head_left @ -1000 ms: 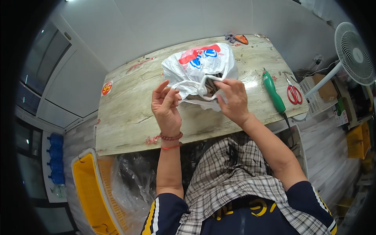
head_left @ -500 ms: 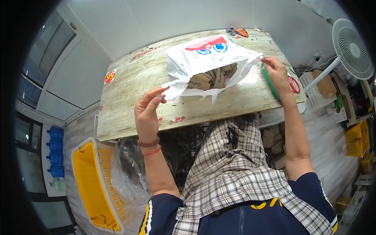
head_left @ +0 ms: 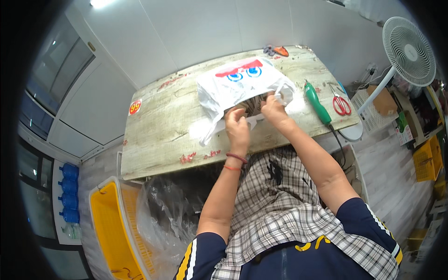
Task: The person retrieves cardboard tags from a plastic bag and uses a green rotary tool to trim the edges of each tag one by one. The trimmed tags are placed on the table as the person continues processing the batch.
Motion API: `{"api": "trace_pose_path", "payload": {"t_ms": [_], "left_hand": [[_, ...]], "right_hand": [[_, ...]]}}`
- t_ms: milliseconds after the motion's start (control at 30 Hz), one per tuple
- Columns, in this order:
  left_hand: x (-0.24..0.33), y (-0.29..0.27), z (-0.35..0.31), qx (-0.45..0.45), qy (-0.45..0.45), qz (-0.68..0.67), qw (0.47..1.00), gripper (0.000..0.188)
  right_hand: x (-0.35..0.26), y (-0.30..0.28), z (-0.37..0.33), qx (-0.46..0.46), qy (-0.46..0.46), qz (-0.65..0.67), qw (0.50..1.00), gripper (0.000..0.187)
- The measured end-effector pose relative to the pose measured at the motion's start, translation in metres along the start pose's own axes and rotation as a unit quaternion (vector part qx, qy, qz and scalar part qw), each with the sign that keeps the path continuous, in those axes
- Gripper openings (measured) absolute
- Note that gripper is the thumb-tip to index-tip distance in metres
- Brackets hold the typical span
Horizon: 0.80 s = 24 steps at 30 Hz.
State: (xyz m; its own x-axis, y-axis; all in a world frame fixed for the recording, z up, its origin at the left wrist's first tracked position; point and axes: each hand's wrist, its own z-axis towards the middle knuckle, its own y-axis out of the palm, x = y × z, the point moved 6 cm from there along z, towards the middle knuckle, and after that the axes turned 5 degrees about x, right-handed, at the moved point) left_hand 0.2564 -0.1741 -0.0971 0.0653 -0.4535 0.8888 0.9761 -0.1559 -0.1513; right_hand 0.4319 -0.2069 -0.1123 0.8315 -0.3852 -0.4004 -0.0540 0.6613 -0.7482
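A white plastic bag [head_left: 214, 98] with a red and blue print lies on the table, its mouth facing me. Brown card pieces [head_left: 255, 104] with dark lettering show inside. My left hand [head_left: 238, 129] is at the left of the mouth, fingers curled closed; whatever they hold is hidden. To its right, my right hand [head_left: 274, 112] pinches the bag near its right side, with a twist of white plastic at the fingers. At the left, a loose corner of the bag hangs toward the table's front edge.
Right of the bag lie a green corded hand tool [head_left: 318, 103] and red-handled scissors [head_left: 341, 105]. An orange and grey item [head_left: 280, 51] sits at the table's [head_left: 158, 144] back edge. A yellow basket [head_left: 109, 224] stands lower left, a white fan [head_left: 409, 52] at right.
Both hands have moved inward from the bag's two stretched handles to its mouth. The bag's left handle has dropped loose, and its opening has narrowed. My view has shifted slightly.
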Motion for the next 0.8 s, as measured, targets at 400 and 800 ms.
{"api": "trace_pose_path", "payload": {"t_ms": [400, 800], "left_hand": [[-0.153, 0.012, 0.108, -0.100, -0.218, 0.022, 0.971, 0.051], [-0.083, 0.079, 0.196, -0.052, -0.053, 0.164, 0.984, 0.042]], "right_hand": [[0.050, 0.035, 0.113, -0.057, -0.044, 0.009, 0.997, 0.045], [0.038, 0.042, 0.098, 0.087, 0.043, 0.055, 0.994, 0.037]]}}
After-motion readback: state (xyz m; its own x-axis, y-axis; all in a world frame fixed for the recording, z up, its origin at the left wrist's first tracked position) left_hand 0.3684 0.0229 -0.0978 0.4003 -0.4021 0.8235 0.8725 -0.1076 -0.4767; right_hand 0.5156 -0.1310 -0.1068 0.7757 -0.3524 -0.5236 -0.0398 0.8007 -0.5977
